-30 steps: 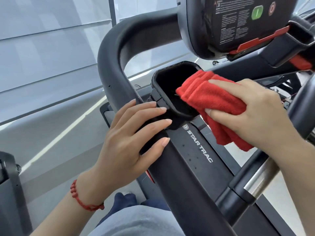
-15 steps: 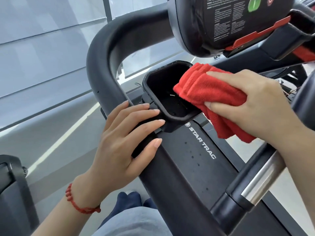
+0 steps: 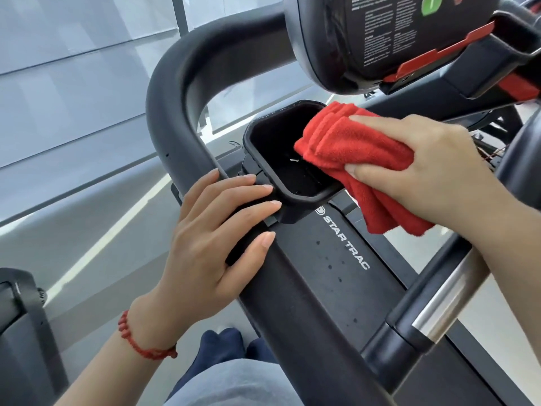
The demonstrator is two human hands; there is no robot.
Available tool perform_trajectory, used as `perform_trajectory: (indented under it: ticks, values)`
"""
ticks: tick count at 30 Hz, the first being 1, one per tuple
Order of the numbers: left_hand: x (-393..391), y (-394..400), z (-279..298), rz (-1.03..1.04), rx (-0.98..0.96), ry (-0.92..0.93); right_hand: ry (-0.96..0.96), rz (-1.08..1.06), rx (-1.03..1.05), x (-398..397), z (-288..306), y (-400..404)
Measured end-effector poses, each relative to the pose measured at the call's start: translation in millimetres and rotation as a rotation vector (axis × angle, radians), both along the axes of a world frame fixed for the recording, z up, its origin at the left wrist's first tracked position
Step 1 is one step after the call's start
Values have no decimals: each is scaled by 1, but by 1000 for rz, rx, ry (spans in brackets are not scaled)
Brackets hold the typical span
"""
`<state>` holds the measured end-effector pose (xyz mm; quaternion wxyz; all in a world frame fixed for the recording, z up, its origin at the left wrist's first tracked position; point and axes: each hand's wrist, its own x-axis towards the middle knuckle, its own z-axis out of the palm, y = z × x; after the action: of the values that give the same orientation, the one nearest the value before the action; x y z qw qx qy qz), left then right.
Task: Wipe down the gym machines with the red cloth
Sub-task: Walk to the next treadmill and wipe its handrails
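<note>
While the person leans over the treadmill, the left hand (image 3: 213,238) lies flat and open on the black side rail (image 3: 292,294), fingers spread and holding nothing; its fingertips (image 3: 268,187) reach the near edge of the cup holder (image 3: 263,133). That placement looks like bracing: the palm presses on the rail so the body stays steady as the other arm works. A red bead bracelet (image 3: 137,341) circles that wrist, and below it show the person's grey clothing and dark socks.

Just beyond those fingertips sits the cup holder, a deep black pocket with a rounded rim, fixed where the rail meets the curved handlebar (image 3: 181,83). A small pale speck lies on its floor. Printed lettering runs along the rail on the near side of the holder.

Over the far side of the pocket, the right hand (image 3: 424,165) is closed around the red cloth (image 3: 357,148), thumb under and fingers on top, so the folded wad sticks out ahead of the grip and dips over the holder's rim, while a loose tail hangs beneath the palm. Holding it bunched probably gives a firm pad for pushing into the pocket. I judge the step in hand to be wiping the holder's inside. Above the grip hangs the console (image 3: 380,39) with its printed label.
</note>
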<state>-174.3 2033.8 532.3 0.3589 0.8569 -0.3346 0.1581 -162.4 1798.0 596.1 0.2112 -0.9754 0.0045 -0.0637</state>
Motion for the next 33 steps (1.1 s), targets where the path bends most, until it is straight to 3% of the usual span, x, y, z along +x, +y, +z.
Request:
perform_trajectory:
  ticks: [6, 23, 33]
  values:
    - [-3, 1, -1, 4, 9, -19, -2, 5, -16, 16, 2, 6]
    - [-38, 18, -13, 36, 11, -82, -142, 95, 38, -54, 6, 32]
    - [-57, 95, -15, 77, 31, -64, -158, 73, -94, -78, 23, 113]
